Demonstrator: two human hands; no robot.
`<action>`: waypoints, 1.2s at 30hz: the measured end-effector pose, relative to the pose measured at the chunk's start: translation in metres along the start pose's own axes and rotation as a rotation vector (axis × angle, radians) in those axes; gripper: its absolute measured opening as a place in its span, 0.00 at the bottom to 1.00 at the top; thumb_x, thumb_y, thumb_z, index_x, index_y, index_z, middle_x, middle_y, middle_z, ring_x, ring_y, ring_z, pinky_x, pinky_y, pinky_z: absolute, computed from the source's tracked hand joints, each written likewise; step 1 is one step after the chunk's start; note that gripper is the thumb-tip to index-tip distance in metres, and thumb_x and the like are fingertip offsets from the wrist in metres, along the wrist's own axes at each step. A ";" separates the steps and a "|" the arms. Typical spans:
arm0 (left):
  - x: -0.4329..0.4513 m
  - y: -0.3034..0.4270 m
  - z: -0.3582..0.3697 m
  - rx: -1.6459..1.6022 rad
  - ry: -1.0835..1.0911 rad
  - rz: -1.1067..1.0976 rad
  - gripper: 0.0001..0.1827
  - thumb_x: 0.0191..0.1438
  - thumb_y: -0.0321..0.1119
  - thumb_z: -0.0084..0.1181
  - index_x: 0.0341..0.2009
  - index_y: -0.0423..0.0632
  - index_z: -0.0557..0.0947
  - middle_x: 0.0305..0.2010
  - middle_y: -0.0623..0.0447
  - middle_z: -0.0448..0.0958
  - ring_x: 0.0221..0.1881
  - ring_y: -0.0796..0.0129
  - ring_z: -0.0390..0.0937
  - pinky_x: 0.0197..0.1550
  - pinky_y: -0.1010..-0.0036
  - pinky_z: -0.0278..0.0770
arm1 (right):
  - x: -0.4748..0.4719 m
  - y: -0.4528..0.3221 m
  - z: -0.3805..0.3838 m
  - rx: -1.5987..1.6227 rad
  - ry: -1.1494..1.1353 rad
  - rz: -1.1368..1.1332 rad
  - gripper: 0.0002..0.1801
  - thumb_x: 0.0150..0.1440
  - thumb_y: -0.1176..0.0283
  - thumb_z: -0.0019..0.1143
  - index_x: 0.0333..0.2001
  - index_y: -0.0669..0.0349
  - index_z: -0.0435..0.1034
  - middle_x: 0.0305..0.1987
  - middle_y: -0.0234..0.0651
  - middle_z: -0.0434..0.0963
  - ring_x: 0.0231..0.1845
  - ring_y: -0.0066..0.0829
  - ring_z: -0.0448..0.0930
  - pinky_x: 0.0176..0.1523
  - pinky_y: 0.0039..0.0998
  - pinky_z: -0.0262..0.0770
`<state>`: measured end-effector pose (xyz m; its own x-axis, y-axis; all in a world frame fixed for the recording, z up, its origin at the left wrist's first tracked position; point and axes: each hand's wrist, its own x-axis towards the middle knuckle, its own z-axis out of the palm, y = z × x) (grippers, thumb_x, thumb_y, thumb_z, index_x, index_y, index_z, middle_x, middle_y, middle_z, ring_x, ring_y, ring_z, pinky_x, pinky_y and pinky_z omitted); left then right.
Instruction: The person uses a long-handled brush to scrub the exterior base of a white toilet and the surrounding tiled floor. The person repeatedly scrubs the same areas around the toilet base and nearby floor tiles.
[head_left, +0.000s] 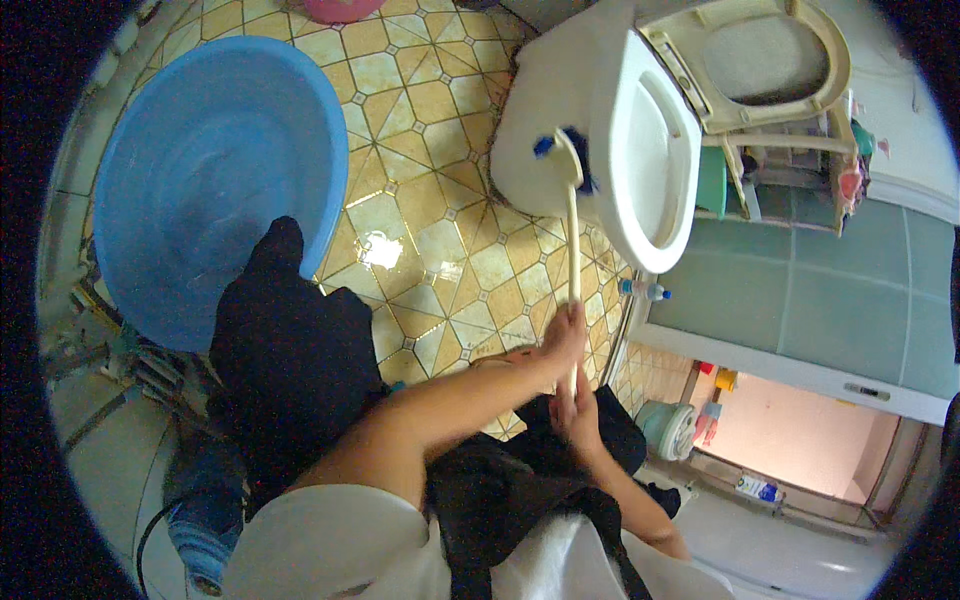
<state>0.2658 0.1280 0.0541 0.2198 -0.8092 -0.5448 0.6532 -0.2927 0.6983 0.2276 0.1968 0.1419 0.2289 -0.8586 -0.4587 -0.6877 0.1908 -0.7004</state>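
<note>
A long-handled scrubbing brush (573, 240) with a cream handle and dark blue bristles lies across the middle of the view. Its head is at the outer side of a white toilet (540, 112); whether the bristles touch the ceramic cannot be told. My left hand (565, 334) is closed around the handle, farther up towards the head. Lower down, near the handle's end, my right hand (576, 416) grips it too. The toilet's seat and lid (679, 75) are raised, and the white rim of its bowl shows.
A large blue plastic tub (217, 97) stands on the tiled floor (420, 307) at left, beside dark cloth (292, 360). Part of a pink basin (343, 9) shows at the top. A plastic bottle (643, 289) is near the frosted sliding door (735, 277); a lidded bucket (666, 430) sits at right.
</note>
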 end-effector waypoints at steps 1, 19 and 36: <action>-0.004 -0.021 0.008 0.028 0.021 0.031 0.24 0.51 0.52 0.32 0.36 0.42 0.66 0.22 0.43 0.70 0.21 0.53 0.70 0.22 0.63 0.67 | -0.011 -0.002 0.000 0.037 -0.027 0.016 0.26 0.55 0.66 0.36 0.57 0.58 0.43 0.17 0.22 0.59 0.13 0.09 0.56 0.15 0.13 0.51; 0.045 0.094 -0.024 -0.038 -0.026 -0.017 0.23 0.52 0.50 0.33 0.34 0.41 0.66 0.26 0.40 0.70 0.26 0.51 0.71 0.29 0.62 0.69 | 0.053 -0.058 0.011 0.021 -0.036 0.065 0.22 0.56 0.64 0.33 0.54 0.58 0.48 0.10 0.24 0.57 0.08 0.14 0.55 0.10 0.16 0.50; -0.097 -0.005 0.038 -0.075 -0.402 -0.433 0.16 0.54 0.48 0.31 0.31 0.48 0.60 0.19 0.52 0.65 0.18 0.66 0.69 0.17 0.72 0.68 | -0.095 0.040 -0.107 0.021 -0.152 0.276 0.26 0.53 0.69 0.42 0.55 0.61 0.49 0.35 0.33 0.70 0.32 0.22 0.69 0.33 0.22 0.66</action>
<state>0.2137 0.1891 0.1213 -0.3602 -0.7579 -0.5439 0.6747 -0.6143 0.4092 0.1045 0.2346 0.2163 0.1365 -0.6926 -0.7083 -0.7245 0.4178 -0.5482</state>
